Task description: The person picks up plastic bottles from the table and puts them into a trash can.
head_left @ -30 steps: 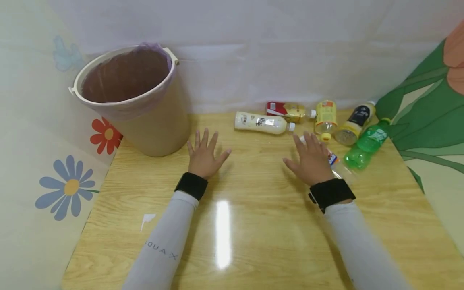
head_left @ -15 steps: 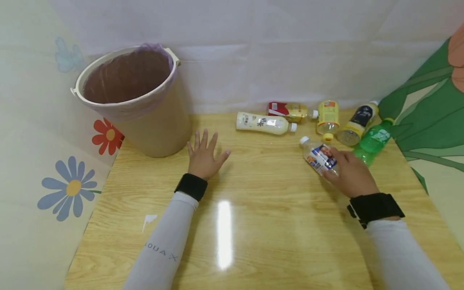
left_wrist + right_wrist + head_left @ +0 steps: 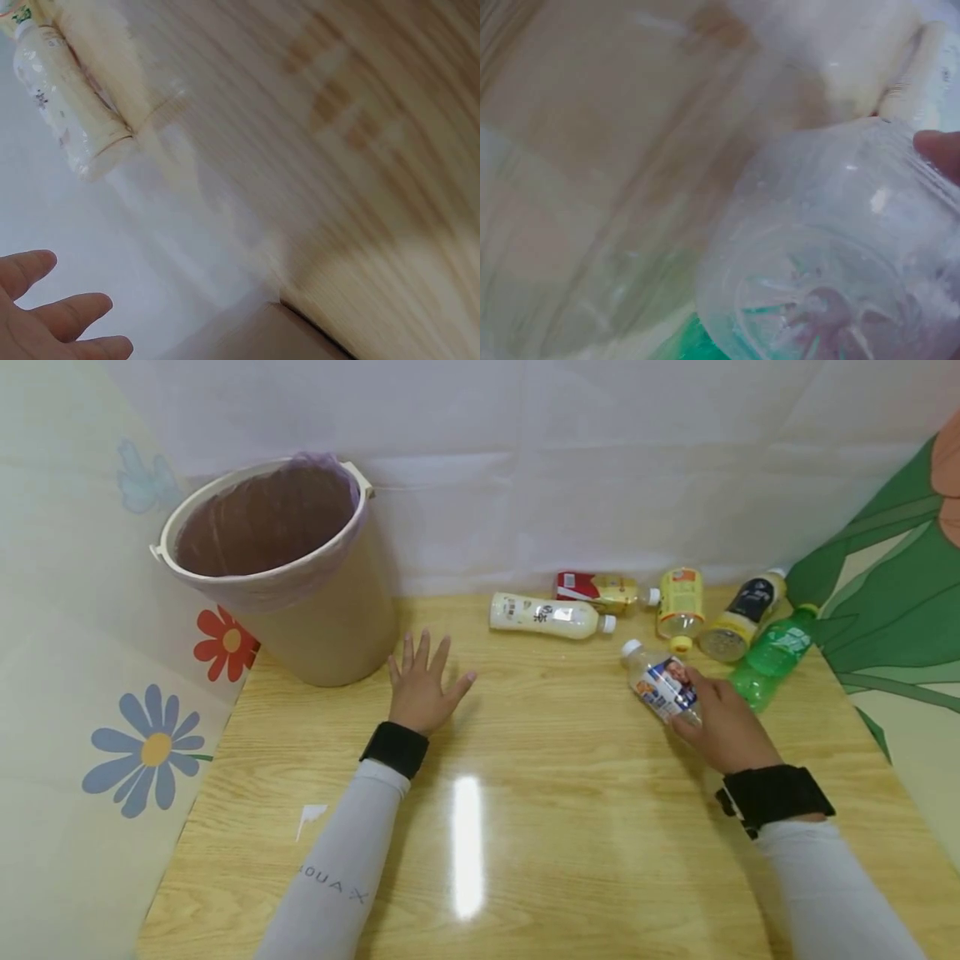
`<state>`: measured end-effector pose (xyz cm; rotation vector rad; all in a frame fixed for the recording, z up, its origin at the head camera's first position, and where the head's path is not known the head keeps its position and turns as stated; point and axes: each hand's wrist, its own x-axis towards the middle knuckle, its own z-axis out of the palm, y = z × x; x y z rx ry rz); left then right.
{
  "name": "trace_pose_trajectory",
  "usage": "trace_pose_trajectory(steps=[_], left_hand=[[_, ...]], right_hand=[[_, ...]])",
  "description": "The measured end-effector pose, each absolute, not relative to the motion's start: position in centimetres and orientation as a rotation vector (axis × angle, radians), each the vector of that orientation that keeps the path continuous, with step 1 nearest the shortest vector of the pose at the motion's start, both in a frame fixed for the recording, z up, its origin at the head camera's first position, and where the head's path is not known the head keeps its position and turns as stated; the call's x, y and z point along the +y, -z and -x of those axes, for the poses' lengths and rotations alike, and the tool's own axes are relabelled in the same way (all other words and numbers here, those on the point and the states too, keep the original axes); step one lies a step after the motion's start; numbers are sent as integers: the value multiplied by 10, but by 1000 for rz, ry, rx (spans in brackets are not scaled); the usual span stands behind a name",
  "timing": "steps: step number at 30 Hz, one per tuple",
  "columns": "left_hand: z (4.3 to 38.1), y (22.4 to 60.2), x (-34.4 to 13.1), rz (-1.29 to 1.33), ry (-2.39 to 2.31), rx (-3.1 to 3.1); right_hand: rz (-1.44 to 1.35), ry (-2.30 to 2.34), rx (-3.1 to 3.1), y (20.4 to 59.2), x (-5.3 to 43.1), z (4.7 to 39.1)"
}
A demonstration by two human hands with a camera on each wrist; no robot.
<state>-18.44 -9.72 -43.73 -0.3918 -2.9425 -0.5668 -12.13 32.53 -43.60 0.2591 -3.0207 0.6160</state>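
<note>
My right hand (image 3: 723,722) grips a clear plastic bottle (image 3: 648,681) with a white cap and a blue and white label. The cap end points to the far left; in the right wrist view the clear base of this bottle (image 3: 817,247) fills the lower right, a fingertip on its side. With fingers spread and straight, my left hand (image 3: 422,693) is at the table near the foot of the bin, holding nothing. Nearest the held bottle lie a green bottle (image 3: 780,652) and a yellow-capped bottle (image 3: 680,606).
A tall beige bin (image 3: 330,627) with a purple liner stands at the back left. Along the back wall lie a cream bottle (image 3: 543,616), a red and yellow bottle (image 3: 600,592) and a black-labelled bottle (image 3: 742,610). A white scrap (image 3: 310,814) is on the table (image 3: 562,827).
My right hand has moved right and closed round the clear bottle, which it partly covered with spread fingers before. My left hand stays where it was.
</note>
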Motion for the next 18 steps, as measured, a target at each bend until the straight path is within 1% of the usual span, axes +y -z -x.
trace_pose_trajectory(steps=[4,8,13,18], left_hand=[[181,435,-92,443,751,-2901],[176,428,-78,529,932,-2857],[167,419,-57,588,1255,-2836],[155,413,-35,593,1800,-2579]], right_hand=[[-250,-713,-2984,427,311,119],[-297,-789,-2907,413,284,119],[-465,-846,-2756,398,242,123],[-664,-880,-2565,390,198,127]])
